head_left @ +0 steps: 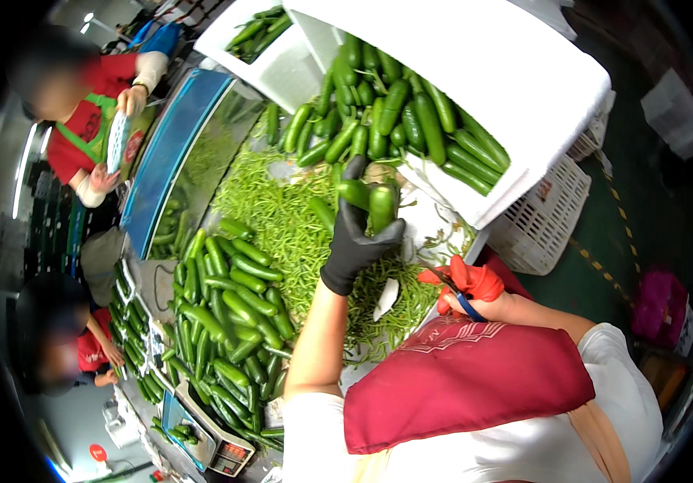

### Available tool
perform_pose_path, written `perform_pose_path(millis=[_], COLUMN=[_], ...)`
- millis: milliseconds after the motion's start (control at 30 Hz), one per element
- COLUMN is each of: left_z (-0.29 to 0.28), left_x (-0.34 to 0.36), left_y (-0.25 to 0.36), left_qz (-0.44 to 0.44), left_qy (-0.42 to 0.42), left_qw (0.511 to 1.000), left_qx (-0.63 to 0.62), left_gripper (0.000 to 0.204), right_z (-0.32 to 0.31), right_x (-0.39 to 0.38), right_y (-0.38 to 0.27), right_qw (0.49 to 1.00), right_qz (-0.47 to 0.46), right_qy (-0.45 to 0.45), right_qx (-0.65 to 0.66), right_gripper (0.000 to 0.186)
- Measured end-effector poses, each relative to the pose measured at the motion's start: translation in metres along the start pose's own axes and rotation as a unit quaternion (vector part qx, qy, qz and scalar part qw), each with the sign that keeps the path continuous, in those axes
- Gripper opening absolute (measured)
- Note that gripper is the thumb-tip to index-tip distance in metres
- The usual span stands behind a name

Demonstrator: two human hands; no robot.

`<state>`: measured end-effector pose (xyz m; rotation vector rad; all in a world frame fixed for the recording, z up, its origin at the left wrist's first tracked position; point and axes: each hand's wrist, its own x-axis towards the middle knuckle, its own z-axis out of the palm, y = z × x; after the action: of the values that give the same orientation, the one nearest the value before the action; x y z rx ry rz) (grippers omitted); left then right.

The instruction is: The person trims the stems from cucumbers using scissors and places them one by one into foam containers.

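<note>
My left hand, in a black glove, is closed around two green cucumbers, one beside the other, over the table. A red glove covers part of my right hand, which grips scissors with dark blue handles near my apron; the blades point up and left. Just beyond my left hand, a white foam box lies tipped on its side, with many cucumbers spilling from its opening. Under and left of the black glove spreads a thick layer of thin green stem pieces.
A big heap of cucumbers lies left of the stem pieces, with a scale below it. A blue-edged clear panel stands at far left. Two people in red work beyond, one holding a wrapped pack. A white crate sits right.
</note>
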<state>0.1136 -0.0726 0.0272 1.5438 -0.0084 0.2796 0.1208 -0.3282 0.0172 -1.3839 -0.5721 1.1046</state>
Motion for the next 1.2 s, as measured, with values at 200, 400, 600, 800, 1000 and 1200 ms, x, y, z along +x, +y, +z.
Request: perform_pose_path(millis=[200,400,600,800,1000,1200], left_z=[-0.026,-0.013,0.003,0.007,0.008,0.003], left_x=[-0.02,-0.037,-0.05,-0.049,-0.052,-0.052], left_y=[0.004,0.02,0.015,0.015,0.01,0.01], left_qz=[0.049,-0.01,-0.025,-0.022,-0.027,-0.023], left_qy=[0.137,0.173,0.168,0.182,0.178,0.199], left_qw=[0.775,0.713,0.667,0.684,0.644,0.646], left_qx=[-0.615,-0.679,-0.725,-0.706,-0.743,-0.737], left_gripper=[0.05,0.054,0.056,0.055,0.057,0.057], right_z=[0.005,0.008,0.024,0.019,0.025,0.019], right_x=[0.011,0.053,0.077,0.083,0.079,0.07], right_y=[0.008,0.028,0.002,0.002,-0.005,-0.009], right_qw=[1.0,0.923,0.929,0.899,0.939,0.999], right_qz=[-0.007,-0.232,-0.281,-0.294,-0.266,-0.027], right_qy=[0.017,0.107,0.127,0.135,0.115,0.031], right_qx=[0.001,-0.288,-0.206,-0.296,-0.185,0.021], right_gripper=[0.048,0.049,0.046,0.049,0.044,0.033])
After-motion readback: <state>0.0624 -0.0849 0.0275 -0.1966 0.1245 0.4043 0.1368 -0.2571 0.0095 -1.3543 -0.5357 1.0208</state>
